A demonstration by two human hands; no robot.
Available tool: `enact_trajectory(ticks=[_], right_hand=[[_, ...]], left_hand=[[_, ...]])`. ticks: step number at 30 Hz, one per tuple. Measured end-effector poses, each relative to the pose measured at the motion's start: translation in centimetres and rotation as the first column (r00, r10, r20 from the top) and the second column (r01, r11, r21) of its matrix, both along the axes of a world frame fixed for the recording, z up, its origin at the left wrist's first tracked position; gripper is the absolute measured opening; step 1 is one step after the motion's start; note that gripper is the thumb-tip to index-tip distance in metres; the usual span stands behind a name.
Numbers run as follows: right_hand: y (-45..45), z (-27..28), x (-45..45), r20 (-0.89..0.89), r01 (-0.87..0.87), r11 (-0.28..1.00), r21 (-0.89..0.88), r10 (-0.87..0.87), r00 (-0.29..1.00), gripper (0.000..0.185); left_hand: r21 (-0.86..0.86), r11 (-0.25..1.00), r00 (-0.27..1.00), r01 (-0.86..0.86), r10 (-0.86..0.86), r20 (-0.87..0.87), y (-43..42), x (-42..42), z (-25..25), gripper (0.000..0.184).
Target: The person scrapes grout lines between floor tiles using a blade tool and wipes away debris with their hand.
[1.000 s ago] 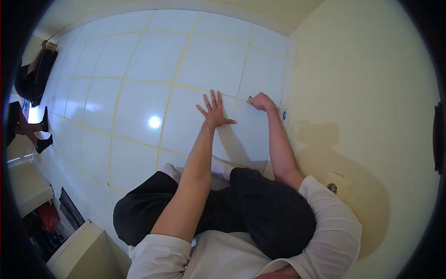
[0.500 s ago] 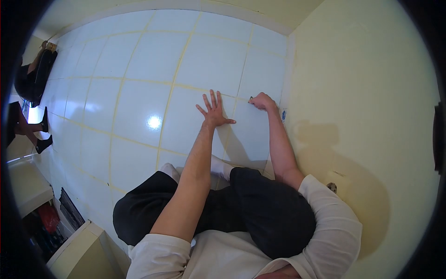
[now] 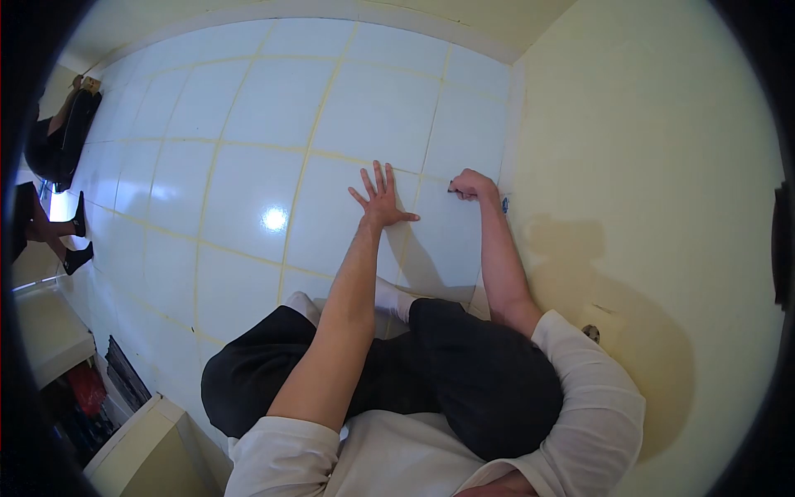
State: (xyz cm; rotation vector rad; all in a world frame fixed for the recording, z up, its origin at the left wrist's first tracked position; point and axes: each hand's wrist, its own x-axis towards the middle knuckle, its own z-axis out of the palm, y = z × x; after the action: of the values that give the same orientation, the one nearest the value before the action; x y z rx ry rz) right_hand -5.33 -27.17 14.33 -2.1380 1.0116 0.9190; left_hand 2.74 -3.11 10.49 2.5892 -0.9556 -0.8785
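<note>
My left hand point(image 3: 383, 201) lies flat on the pale tiled floor point(image 3: 331, 224), fingers spread and nothing in it. To its right, my right hand point(image 3: 473, 185) is closed around a small dark tool point(image 3: 452, 187), most of which the fingers hide. That hand rests low over the floor, just below a yellowish grout line and close to the right wall. A small blue mark point(image 3: 505, 204) shows at the foot of the wall beside my right wrist.
The cream wall point(image 3: 646, 166) rises close on my right. People in dark clothes point(image 3: 56, 149) are at the far left. At the lower left stand a cream cabinet point(image 3: 149, 447) and a dark slatted panel point(image 3: 126, 373). My crossed legs point(image 3: 489, 373) are below my hands.
My right hand has shifted slightly right and down, drawing the small tool away from the grout line. My left hand has stayed in place.
</note>
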Motion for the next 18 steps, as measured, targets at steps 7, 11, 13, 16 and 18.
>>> enact_trajectory(ticks=[7,11,13,16,18], right_hand=[[1.1,-0.8,0.4,0.068,0.068,0.976,0.209,-0.083,0.994,0.028],[1.1,-0.8,0.4,0.071,0.123,0.964,0.236,-0.143,0.987,0.027],[0.7,-0.5,0.1,0.061,0.132,0.961,0.241,-0.150,0.987,0.026],[0.7,0.3,0.3,0.040,0.122,0.964,0.235,-0.135,0.990,0.025],[0.6,0.0,0.2,0.043,0.106,0.969,0.224,-0.118,0.992,0.024]], left_hand=[[0.010,1.000,1.000,0.001,-0.001,-0.007,0.0,0.0,0.3,0.163],[0.015,1.000,1.000,-0.002,0.002,-0.002,-0.1,0.0,0.2,0.163],[-0.007,1.000,1.000,-0.020,0.020,0.001,-0.1,-0.1,0.0,0.164],[-0.003,1.000,1.000,-0.030,0.030,-0.007,-0.1,0.0,0.1,0.165],[0.003,1.000,1.000,-0.028,0.028,-0.010,-0.2,-0.1,0.2,0.165]])
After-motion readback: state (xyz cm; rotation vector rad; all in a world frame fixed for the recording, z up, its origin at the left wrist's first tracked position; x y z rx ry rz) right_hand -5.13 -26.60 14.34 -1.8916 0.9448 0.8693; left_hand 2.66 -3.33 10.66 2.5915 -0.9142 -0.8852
